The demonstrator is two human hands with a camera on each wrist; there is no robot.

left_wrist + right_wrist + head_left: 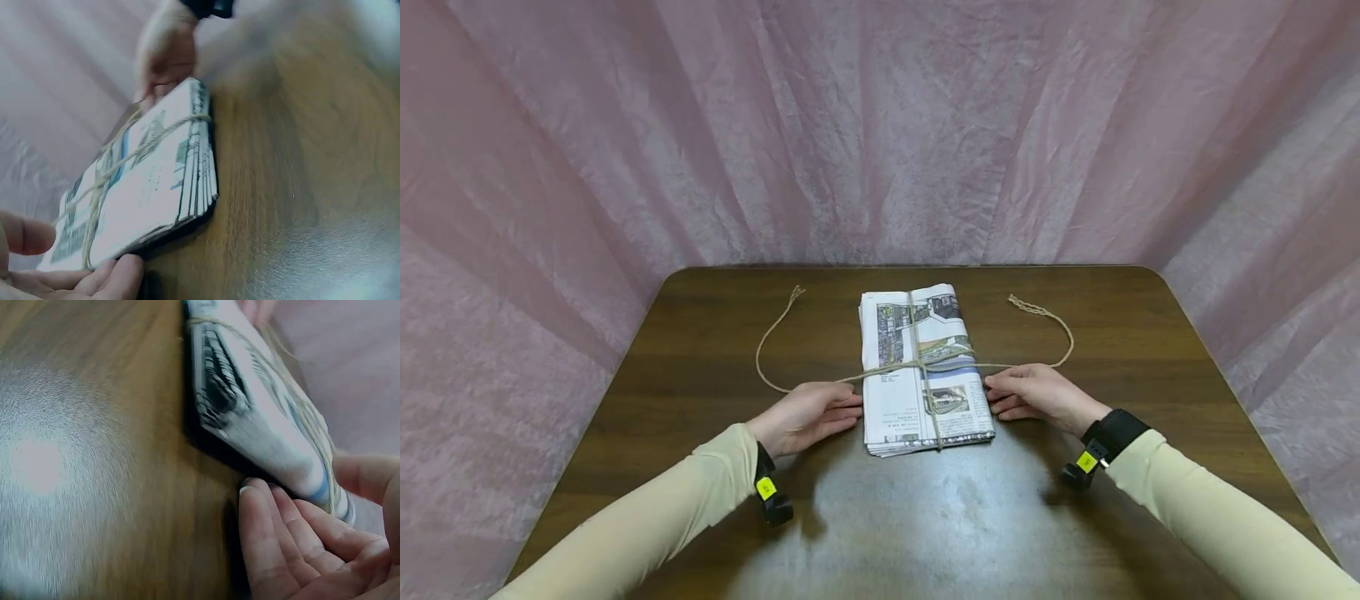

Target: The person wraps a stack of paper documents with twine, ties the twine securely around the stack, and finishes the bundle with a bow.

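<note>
A folded stack of newspapers (895, 417) lies on the table, bound both ways with twine (928, 392) that crosses and knots near its middle. At its left edge is my left hand (811, 417), fingertips right at the papers' side. My right hand (1037, 393) is at the opposite edge, its fingers extended and low by the table. In the right wrist view, the right fingers (275, 531) reach the stack's side, with the thumb near the twine. The left fingers (106, 278) sit along the lower edge in the left wrist view, thumb apart from them.
One loose twine end (767, 342) curves away on the left, another (1063, 329) on the right, both with frayed tips. The brown wooden table (925, 533) ends at the back before a pink curtain (925, 133). Each wrist wears a black strap.
</note>
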